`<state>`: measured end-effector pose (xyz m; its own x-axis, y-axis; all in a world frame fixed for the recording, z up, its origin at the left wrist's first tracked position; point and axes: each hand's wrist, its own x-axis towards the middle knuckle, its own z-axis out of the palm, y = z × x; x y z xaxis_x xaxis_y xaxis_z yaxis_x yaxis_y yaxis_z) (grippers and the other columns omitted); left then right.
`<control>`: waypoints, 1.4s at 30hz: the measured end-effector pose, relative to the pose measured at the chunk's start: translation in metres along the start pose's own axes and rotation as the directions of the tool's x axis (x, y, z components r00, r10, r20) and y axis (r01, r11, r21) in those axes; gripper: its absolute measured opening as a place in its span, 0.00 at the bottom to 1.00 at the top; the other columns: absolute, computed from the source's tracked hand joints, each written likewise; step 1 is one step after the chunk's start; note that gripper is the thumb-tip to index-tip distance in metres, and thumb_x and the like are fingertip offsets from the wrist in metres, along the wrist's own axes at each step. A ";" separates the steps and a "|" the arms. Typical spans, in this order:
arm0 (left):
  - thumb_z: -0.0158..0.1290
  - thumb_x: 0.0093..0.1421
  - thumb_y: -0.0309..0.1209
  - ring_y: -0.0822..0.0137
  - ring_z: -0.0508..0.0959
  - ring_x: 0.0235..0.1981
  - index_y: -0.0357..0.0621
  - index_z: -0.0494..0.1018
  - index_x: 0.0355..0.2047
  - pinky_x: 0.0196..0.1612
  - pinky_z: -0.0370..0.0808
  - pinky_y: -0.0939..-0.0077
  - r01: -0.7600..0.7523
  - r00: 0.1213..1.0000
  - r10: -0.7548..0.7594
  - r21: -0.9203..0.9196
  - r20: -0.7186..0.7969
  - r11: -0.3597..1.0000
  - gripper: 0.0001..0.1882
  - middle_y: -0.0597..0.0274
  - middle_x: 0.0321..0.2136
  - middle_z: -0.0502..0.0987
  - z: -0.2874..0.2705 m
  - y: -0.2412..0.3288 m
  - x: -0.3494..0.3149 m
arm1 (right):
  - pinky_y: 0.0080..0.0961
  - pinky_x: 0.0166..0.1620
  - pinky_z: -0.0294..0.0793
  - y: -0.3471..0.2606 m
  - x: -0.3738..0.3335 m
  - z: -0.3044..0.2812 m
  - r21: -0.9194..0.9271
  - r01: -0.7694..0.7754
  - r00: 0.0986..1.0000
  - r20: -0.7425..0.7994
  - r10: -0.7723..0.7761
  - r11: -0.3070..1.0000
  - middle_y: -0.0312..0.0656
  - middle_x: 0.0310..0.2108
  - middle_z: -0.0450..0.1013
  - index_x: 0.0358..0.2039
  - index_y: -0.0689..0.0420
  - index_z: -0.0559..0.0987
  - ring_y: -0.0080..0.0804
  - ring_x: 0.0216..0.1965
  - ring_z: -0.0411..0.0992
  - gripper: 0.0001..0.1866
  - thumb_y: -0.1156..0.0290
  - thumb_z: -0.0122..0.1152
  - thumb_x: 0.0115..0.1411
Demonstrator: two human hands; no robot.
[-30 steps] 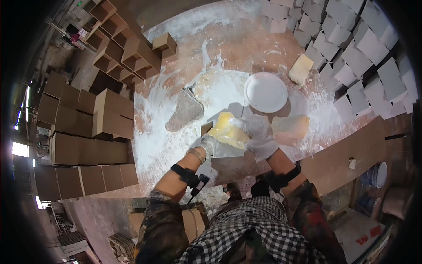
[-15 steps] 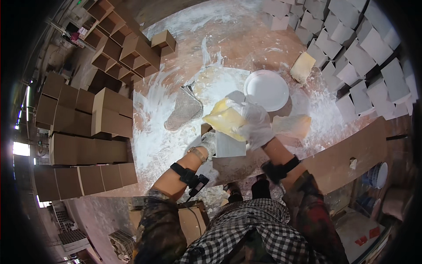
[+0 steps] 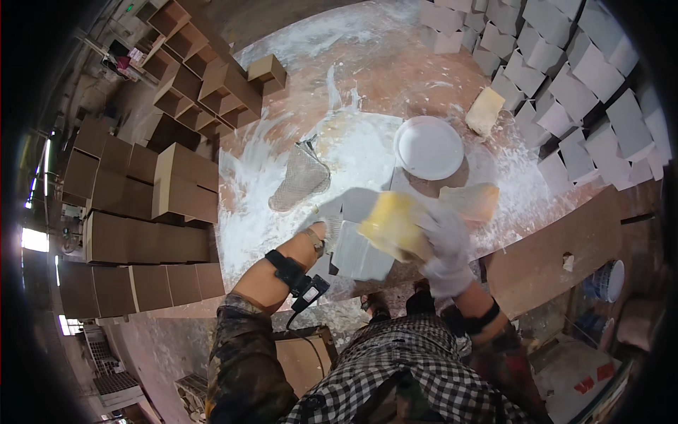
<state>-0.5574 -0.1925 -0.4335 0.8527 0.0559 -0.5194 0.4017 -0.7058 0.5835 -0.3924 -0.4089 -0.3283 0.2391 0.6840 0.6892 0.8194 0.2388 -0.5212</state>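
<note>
A small box with grey-white coated faces [image 3: 362,251] sits at the near edge of the whitened worktable [image 3: 381,85]. Over its right side, the white-gloved right hand [image 3: 446,247] clutches a blurred yellow sponge-like pad [image 3: 395,225]; contact between pad and box cannot be told. The left hand [image 3: 332,225] meets the box's left side, its grasp hidden. The step looks like wiping the box, which calls for steady left-hand support. Beyond the box, to its right, lies a round white plastic dish [image 3: 429,148].

Brown boxes [image 3: 185,199] at left, stacked pale boxes [image 3: 573,93], bucket [image 3: 608,281] at right
</note>
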 end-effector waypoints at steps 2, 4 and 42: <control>0.41 0.67 0.37 0.61 0.75 0.51 0.43 0.72 0.52 0.54 0.71 0.67 0.010 0.999 -0.013 -0.053 -0.053 0.999 0.19 0.55 0.49 0.76 0.012 -0.004 0.002 | 0.38 0.37 0.71 0.033 -0.003 0.039 -0.116 0.048 0.999 0.017 -0.046 0.992 0.44 0.33 0.74 0.46 0.54 0.77 0.42 0.33 0.73 0.26 0.69 0.71 0.43; 0.41 0.67 0.37 0.61 0.75 0.50 0.43 0.72 0.52 0.54 0.71 0.67 0.041 0.993 -0.053 -0.114 -0.104 0.993 0.19 0.55 0.49 0.76 0.026 -0.009 -0.002 | 0.38 0.35 0.70 0.052 0.006 0.065 -0.226 0.088 0.996 0.049 -0.079 0.970 0.42 0.32 0.73 0.46 0.53 0.76 0.42 0.30 0.72 0.27 0.68 0.71 0.42; 0.43 0.66 0.36 0.60 0.76 0.47 0.41 0.71 0.53 0.51 0.72 0.64 -0.155 0.966 0.156 0.017 -0.205 0.988 0.19 0.54 0.47 0.77 0.049 -0.040 0.033 | 0.35 0.36 0.71 0.001 -0.050 -0.008 -0.155 -0.059 0.992 0.104 0.075 0.986 0.35 0.25 0.73 0.50 0.50 0.76 0.38 0.28 0.71 0.33 0.64 0.74 0.40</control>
<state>-0.5617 -0.1972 -0.5041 0.9550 0.0892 -0.2830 0.2586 -0.7177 0.6465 -0.3998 -0.4480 -0.3592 0.2447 0.7678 0.5922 0.8750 0.0883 -0.4760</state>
